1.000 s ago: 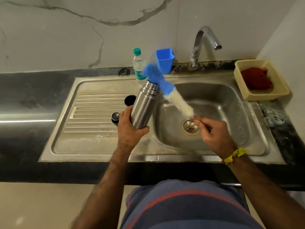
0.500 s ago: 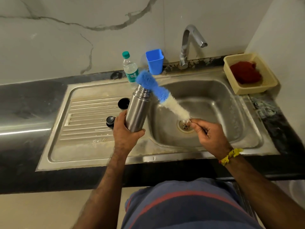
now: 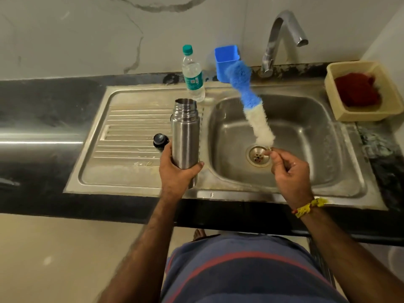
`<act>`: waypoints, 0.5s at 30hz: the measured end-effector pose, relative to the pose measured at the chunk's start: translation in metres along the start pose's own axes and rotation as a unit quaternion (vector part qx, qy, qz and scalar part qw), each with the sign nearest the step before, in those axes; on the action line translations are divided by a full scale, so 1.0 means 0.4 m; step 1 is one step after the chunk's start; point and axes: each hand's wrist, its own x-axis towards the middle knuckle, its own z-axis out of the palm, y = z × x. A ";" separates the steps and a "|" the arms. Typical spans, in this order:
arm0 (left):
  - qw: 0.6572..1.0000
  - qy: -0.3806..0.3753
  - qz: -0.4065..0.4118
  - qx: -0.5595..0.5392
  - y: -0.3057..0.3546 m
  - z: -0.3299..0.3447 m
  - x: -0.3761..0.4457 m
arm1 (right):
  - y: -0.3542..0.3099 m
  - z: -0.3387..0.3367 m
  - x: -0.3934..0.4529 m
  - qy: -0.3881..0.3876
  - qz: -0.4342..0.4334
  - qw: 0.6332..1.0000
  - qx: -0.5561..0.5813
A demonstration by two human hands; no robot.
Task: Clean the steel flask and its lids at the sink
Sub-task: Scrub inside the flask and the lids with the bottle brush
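Over the drainboard [image 3: 122, 132], the flask [image 3: 185, 136] is gripped upright, mouth open, by the left hand [image 3: 177, 171]; the brush [image 3: 251, 101] is pinched by the right hand [image 3: 288, 171], beside a lid [image 3: 160, 141].

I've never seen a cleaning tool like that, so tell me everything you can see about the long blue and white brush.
The bottle brush is long and fluffy, with blue bristles at the far end and white ones nearer its handle. The right hand pinches that thin handle above the sink drain. It slants up and away toward the blue cup, in the air, outside the open steel flask.
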 end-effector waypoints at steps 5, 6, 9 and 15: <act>0.996 0.077 -0.054 -0.002 -0.033 -0.058 -0.007 | -0.005 0.049 -0.018 -0.041 0.039 0.997 0.045; 0.994 0.092 -0.063 -0.005 -0.035 -0.074 -0.001 | -0.008 0.056 -0.017 -0.049 0.044 0.997 0.049; 0.987 0.133 -0.086 -0.018 -0.049 -0.122 0.022 | -0.010 0.076 -0.006 -0.066 0.061 0.995 0.049; 0.978 0.174 -0.114 -0.020 -0.097 -0.181 0.046 | -0.020 0.108 0.018 -0.101 0.078 0.991 0.034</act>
